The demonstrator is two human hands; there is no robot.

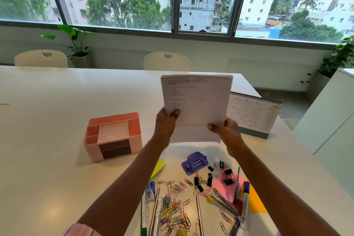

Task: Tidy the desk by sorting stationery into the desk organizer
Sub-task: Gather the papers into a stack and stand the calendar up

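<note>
The organizer [113,136] stands left of the hole punch [195,163] and calendar [254,115].

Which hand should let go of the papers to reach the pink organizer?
Probably left. The left hand is nearer the desk organizer, which stands to its left; the right hand can hold the papers alone.

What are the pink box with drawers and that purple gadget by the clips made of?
The desk organizer looks like moulded plastic: matte pink, thin smooth walls, darker drawer fronts. The purple hole punch seems plastic-bodied too, slightly glossy. The pale strip across its middle may be metal, but that is unclear.
</note>
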